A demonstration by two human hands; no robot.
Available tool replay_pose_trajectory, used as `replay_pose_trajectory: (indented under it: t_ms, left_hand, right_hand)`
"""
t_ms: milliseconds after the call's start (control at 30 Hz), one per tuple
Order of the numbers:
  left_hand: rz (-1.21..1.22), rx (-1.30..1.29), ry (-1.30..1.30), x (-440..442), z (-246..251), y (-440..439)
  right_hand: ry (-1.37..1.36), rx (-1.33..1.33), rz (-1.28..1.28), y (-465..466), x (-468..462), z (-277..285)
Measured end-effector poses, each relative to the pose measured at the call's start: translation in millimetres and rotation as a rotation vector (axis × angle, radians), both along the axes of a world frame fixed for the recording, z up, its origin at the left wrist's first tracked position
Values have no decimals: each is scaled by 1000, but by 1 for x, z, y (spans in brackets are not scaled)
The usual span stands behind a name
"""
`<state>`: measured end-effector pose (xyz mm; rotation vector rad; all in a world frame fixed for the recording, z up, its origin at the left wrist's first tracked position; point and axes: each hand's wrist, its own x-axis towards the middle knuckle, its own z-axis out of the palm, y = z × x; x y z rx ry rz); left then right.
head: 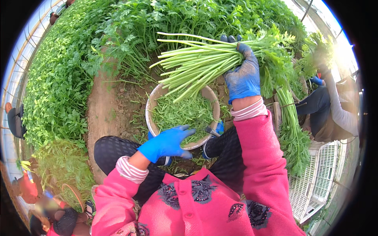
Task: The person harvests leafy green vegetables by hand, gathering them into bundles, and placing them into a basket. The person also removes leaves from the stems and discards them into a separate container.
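Observation:
My right hand (pixel 243 72), in a soiled blue glove, grips a thick bunch of leafy green stems (pixel 203 60). Their pale cut ends point left, and feathery leaves spread out to the right. Below the cut ends stands a round tub (pixel 150 118) filled with loose green trimmings (pixel 180 113). My left hand (pixel 169 143), in a blue glove, hovers over the tub's near left edge with its fingers apart and nothing in them. A tool with a dark blade-like end (pixel 212 131) lies at the tub's right edge; its exact kind is unclear.
Dense leafy plants (pixel 59 79) grow ahead and to the left beside a bare soil strip (pixel 102 124). On the right lie a tied bundle of stems (pixel 288 115) and white plastic crates (pixel 313 177). A person (pixel 336 109) sits at the right; other people are at the left.

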<state>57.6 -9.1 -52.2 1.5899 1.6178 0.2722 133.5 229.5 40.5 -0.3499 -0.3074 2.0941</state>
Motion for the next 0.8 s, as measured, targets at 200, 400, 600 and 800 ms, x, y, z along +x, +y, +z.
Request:
replay_pose_trajectory:
  t_ms: [200,400,600,800]
  left_hand:
    - [812,559,-1318,7,9,64]
    - [870,1079,-1711,-40,61,78]
    - [926,1002,-1564,-83,96,59]
    - [569,760,-1358,-78,113,40]
  right_hand:
    - [107,-237,77,-36,-16,-14]
    - [150,-314,178,-93,-28,-42]
    - [-11,47,1111,-118,11,-23]
    - [-618,1368,98,-72,54,17]
